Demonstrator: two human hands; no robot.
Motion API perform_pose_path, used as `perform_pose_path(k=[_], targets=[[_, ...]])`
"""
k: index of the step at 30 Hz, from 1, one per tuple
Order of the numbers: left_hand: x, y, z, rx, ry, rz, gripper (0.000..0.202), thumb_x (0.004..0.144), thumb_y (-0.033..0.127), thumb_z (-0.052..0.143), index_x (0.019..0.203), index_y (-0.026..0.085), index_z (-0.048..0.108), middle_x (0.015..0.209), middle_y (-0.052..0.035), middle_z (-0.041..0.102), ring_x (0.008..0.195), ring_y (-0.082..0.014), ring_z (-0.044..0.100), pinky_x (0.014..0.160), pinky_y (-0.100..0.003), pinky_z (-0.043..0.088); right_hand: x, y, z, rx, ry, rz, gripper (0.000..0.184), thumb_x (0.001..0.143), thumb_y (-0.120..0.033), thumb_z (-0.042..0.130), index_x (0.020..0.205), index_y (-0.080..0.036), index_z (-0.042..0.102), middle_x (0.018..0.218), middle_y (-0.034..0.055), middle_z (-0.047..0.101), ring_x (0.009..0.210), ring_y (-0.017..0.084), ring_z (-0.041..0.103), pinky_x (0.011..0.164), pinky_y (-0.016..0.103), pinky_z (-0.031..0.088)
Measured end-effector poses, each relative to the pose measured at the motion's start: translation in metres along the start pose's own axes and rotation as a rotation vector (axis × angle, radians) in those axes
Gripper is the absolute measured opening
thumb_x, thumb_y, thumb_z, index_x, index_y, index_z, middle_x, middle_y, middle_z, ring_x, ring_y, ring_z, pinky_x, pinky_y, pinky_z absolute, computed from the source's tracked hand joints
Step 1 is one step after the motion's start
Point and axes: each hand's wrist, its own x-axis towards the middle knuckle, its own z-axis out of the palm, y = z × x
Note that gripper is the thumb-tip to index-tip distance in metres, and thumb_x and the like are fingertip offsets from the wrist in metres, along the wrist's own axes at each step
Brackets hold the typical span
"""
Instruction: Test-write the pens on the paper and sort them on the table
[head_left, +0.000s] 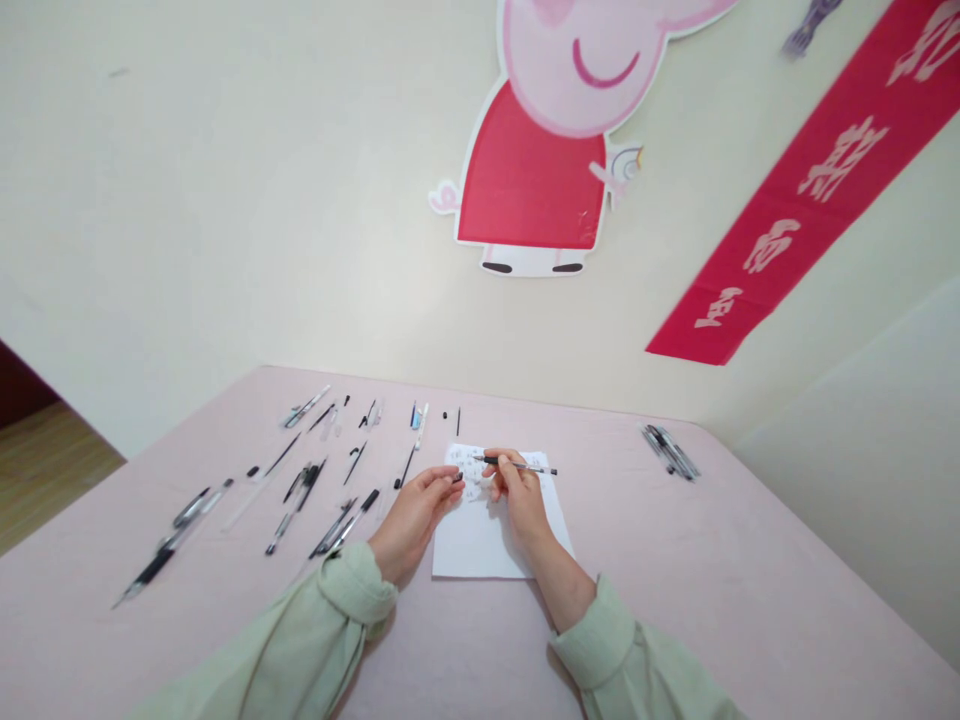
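Observation:
A white sheet of paper (480,545) lies on the pink table (675,600), with scribbles near its far edge. My right hand (519,497) is over the paper, its fingers closed on a black pen (517,465) that lies nearly level, tip pointing left. My left hand (416,512) rests at the paper's left edge, thumb and fingers pinched on a small dark piece (457,477), perhaps a pen cap. Both arms wear pale green sleeves.
Several pens and pen parts (300,490) lie spread over the table's left half, up to the far edge. A small bundle of pens (670,452) lies at the far right. A cream wall with a cartoon pig cutout (547,170) and a red banner (810,190) stands behind.

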Motion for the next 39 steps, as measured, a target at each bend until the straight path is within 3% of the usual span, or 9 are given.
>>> perform_pose_path(k=[3, 7, 11, 17, 20, 26, 32, 39], targets=[[0.000, -0.002, -0.001, 0.029, 0.004, 0.006, 0.014, 0.080, 0.003, 0.057, 0.084, 0.014, 0.064, 0.090, -0.0064, 0.069, 0.084, -0.0122, 0.067, 0.089, -0.027, 0.051, -0.001, 0.001, -0.001, -0.017, -0.005, -0.008, 0.038, 0.088, -0.050, 0.047, 0.091, -0.018, 0.068, 0.066, -0.0002, 0.059, 0.046, 0.009, 0.045, 0.047, 0.024, 0.038], [0.000, -0.005, -0.001, 0.069, 0.013, 0.051, 0.008, 0.081, 0.011, 0.061, 0.087, 0.015, 0.059, 0.081, -0.0046, 0.069, 0.075, -0.0113, 0.066, 0.081, -0.027, 0.052, -0.002, 0.001, 0.000, 0.029, -0.051, -0.010, 0.037, 0.089, -0.049, 0.048, 0.092, -0.019, 0.069, 0.069, 0.0023, 0.063, 0.057, 0.013, 0.055, 0.057, 0.027, 0.045], [-0.001, -0.008, -0.001, 0.146, -0.035, 0.116, 0.021, 0.075, 0.023, 0.071, 0.086, 0.016, 0.055, 0.076, -0.0032, 0.068, 0.074, -0.0129, 0.066, 0.077, -0.027, 0.050, -0.006, -0.003, 0.004, 0.026, -0.110, -0.060, 0.031, 0.091, -0.045, 0.048, 0.102, -0.022, 0.066, 0.080, 0.0047, 0.070, 0.075, 0.017, 0.064, 0.072, 0.031, 0.049], [-0.001, -0.010, -0.003, 0.164, -0.056, 0.172, 0.033, 0.069, 0.030, 0.074, 0.093, 0.016, 0.055, 0.074, -0.0007, 0.066, 0.072, -0.0131, 0.064, 0.075, -0.027, 0.048, -0.015, -0.009, 0.010, -0.076, -0.178, -0.111, 0.032, 0.093, -0.045, 0.046, 0.105, -0.022, 0.065, 0.081, 0.0039, 0.071, 0.077, 0.018, 0.066, 0.077, 0.033, 0.051], [0.001, -0.009, -0.003, 0.110, -0.029, 0.174, 0.038, 0.067, 0.030, 0.074, 0.096, 0.016, 0.054, 0.072, 0.0004, 0.065, 0.070, -0.0130, 0.063, 0.074, -0.027, 0.048, -0.016, -0.008, 0.012, -0.039, -0.196, -0.100, 0.032, 0.093, -0.046, 0.047, 0.106, -0.021, 0.063, 0.081, 0.0035, 0.071, 0.074, 0.017, 0.066, 0.074, 0.032, 0.052], [0.003, -0.010, -0.003, 0.106, 0.014, 0.166, 0.035, 0.061, 0.033, 0.078, 0.080, 0.016, 0.054, 0.066, 0.0026, 0.061, 0.062, -0.0106, 0.058, 0.065, -0.024, 0.044, -0.014, -0.007, 0.012, 0.059, -0.157, -0.070, 0.028, 0.091, -0.047, 0.050, 0.100, -0.021, 0.056, 0.077, 0.0020, 0.071, 0.063, 0.014, 0.064, 0.063, 0.029, 0.050], [0.002, -0.011, -0.004, 0.347, 0.003, 0.305, 0.025, 0.068, 0.033, 0.070, 0.082, 0.017, 0.058, 0.075, 0.0016, 0.061, 0.069, -0.0128, 0.056, 0.067, -0.026, 0.044, -0.007, -0.005, 0.009, 0.102, -0.049, -0.027, 0.021, 0.082, -0.039, 0.062, 0.092, -0.021, 0.056, 0.069, -0.0009, 0.067, 0.057, 0.012, 0.058, 0.058, 0.025, 0.047], [0.009, -0.011, -0.012, 0.642, 0.009, 0.499, 0.013, 0.072, 0.027, 0.060, 0.080, 0.017, 0.062, 0.080, -0.0019, 0.060, 0.073, -0.0165, 0.057, 0.070, -0.030, 0.045, -0.007, -0.004, 0.007, 0.038, -0.023, -0.039, 0.025, 0.082, -0.043, 0.061, 0.083, -0.019, 0.064, 0.065, -0.0013, 0.060, 0.056, 0.012, 0.054, 0.056, 0.024, 0.044]])
